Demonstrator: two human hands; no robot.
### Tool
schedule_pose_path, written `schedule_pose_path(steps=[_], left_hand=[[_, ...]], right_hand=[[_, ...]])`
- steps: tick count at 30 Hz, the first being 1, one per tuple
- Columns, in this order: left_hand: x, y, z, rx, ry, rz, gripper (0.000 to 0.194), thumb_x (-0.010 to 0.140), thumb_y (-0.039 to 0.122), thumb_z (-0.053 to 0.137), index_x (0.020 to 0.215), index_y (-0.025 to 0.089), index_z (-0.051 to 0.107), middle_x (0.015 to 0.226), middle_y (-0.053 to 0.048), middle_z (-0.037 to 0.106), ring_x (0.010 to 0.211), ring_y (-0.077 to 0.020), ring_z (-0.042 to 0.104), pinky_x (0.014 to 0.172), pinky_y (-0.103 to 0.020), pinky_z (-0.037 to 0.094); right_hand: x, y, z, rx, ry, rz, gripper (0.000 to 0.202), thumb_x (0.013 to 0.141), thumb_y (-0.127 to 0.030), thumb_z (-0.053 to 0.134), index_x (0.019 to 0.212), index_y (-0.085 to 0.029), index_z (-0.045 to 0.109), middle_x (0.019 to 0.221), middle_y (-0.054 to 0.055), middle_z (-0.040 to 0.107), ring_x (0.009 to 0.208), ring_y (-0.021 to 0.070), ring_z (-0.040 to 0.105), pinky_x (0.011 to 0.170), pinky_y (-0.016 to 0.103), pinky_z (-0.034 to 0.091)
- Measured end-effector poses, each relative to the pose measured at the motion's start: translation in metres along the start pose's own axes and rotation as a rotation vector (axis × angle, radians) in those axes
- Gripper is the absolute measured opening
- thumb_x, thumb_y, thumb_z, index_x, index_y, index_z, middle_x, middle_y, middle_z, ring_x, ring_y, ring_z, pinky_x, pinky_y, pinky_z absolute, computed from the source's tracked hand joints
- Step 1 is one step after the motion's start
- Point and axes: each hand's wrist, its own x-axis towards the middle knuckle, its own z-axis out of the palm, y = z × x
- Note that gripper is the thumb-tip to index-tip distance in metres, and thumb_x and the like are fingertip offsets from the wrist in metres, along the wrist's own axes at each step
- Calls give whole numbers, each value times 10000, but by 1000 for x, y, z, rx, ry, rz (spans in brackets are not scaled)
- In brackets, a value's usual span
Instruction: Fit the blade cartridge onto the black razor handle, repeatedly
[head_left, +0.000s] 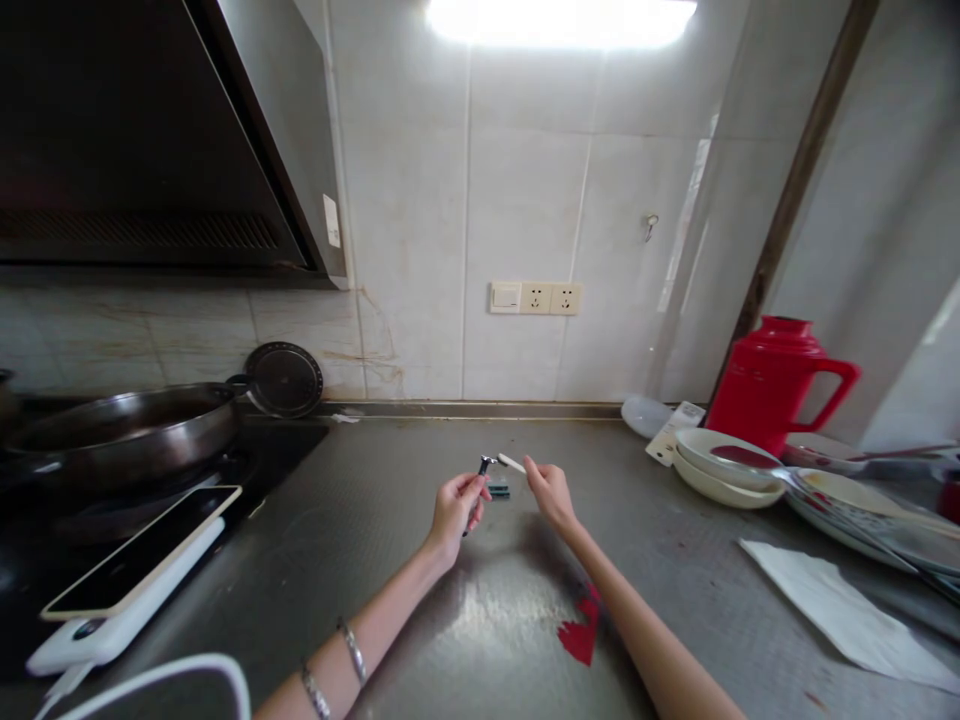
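Pale wall tiles [405, 200], streaked brown near the hood [135, 150], rise behind a grey metal counter [360, 600], with a bright light [562, 20] above and a switch and sockets [535, 298] at mid-height. Over the counter's middle, the left hand [454, 512] is closed round the dark handle of a small razor [484, 467], its silvery head tilted up. The right hand [552, 492] pinches a slim pale brush [513, 463] (its dark tip is too small to read clearly), pointing at the razor's head and very near it; whether they touch, I cannot tell. Just beside the left fingertips, a small dark green item [499, 492] shows low between the hands. A red patch [579, 630] shows on the counter near the right forearm. To the left, a pan [142, 435] sits on the black stove [277, 470], a round dark disc [285, 380] leans on the tiles, and a phone [142, 550] rests on a white device [135, 610] with a white cable [187, 662]. To the right are a red jug [765, 385], stacked bowls [727, 465], plates [832, 515] with utensils and a white napkin [840, 605].
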Motion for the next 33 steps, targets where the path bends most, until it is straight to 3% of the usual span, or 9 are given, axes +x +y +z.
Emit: schedule_pose_path(steps=[8,16,33], left_hand=[[-1,0,1,-96,-21,-36,342,694,435,611,809,113,590,615,22,535,355,-18,331,329,-171,191],[-2,-3,3,-131,-12,-64,339,675,423,634,802,110,600,608,22,538,352,-19,342,330,-176,183],[-5,5,6,-174,-57,-83,331,684,409,629,806,103,600,583,18,541,349,-31,364,330,-188,198]], right_hand=[[-5,-4,9,1,-2,-53,501,782,-565,316,432,-209,277,443,-30,238,445,91,226,451,243,164],[-3,0,6,2,73,-16,482,783,-550,323,444,-212,265,451,-28,241,440,95,244,445,244,161],[-7,-6,12,39,28,-36,522,806,-575,299,440,-202,300,447,-31,254,446,95,259,445,235,194]])
